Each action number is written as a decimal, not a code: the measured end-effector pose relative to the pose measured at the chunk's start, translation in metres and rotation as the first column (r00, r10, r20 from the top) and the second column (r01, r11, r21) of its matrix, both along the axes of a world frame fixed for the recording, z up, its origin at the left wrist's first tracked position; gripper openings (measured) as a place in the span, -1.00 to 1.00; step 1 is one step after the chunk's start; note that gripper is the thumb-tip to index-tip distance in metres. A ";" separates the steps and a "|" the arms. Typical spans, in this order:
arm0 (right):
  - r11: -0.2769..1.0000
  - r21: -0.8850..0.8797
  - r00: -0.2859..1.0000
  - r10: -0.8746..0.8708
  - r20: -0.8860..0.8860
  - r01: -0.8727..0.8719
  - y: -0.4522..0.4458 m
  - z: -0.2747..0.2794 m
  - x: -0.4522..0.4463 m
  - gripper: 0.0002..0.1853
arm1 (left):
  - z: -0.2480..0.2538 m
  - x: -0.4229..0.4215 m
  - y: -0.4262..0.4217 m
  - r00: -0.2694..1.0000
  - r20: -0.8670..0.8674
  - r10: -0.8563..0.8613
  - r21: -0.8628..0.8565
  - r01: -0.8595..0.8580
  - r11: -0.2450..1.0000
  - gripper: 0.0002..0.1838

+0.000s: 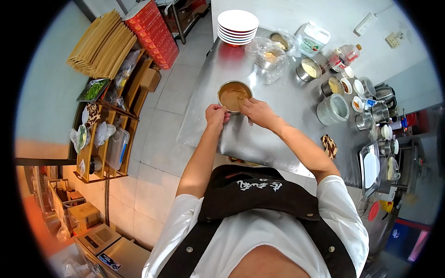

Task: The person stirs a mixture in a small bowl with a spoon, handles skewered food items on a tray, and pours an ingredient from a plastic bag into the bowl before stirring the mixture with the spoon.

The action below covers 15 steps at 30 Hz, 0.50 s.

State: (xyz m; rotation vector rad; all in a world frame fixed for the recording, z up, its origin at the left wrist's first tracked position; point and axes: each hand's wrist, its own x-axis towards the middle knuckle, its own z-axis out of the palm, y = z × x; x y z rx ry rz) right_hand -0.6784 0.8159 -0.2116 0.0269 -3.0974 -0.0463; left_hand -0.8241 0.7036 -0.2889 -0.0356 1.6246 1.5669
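A round metal bowl [235, 86] of thick brown sauce or paste stands on the steel table [204, 97] in front of me. My left hand [216, 114] is closed on its near left rim, thumb and fingers pinched together. Over the near right side of the bowl, my right hand [256, 112] is closed with its fingers pointing into the sauce. A small pale end shows below that hand, but what it grips is too small to make out. The sauce surface looks uneven near the right fingers.
Stacked white plates [238, 22] stand at the back left. Plastic-covered bowls [271, 58], a white jug [313, 39] and a grey stone-like pot [333, 110] stand to the right, near a patterned cloth [329, 146]. A wooden shelf [123, 134] is off to the left.
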 end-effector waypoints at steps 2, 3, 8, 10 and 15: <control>0.999 -0.051 0.998 -0.014 0.067 0.017 -0.004 0.014 0.007 -0.85 | -0.004 0.000 0.001 1.000 -0.004 0.000 -0.001 0.000 1.000 -0.88; 0.988 -0.133 0.997 -0.078 0.027 0.081 -0.004 0.009 0.007 -0.86 | -0.005 -0.001 0.001 1.000 -0.011 -0.003 -0.007 0.003 1.000 -0.88; 0.364 -0.809 0.770 -0.617 0.162 0.462 -0.011 -0.002 -0.001 -0.75 | -0.005 -0.002 0.004 1.000 -0.010 0.000 -0.019 0.000 1.000 -0.86; -0.099 -0.958 0.630 -0.734 0.254 0.271 -0.001 -0.021 -0.010 -0.72 | -0.004 -0.003 0.004 1.000 -0.023 -0.005 -0.026 0.004 1.000 -0.86; -0.384 -0.923 0.512 -0.792 0.331 0.003 0.000 -0.015 -0.002 -0.67 | -0.003 -0.003 0.002 1.000 -0.021 -0.012 -0.033 0.012 0.999 -0.87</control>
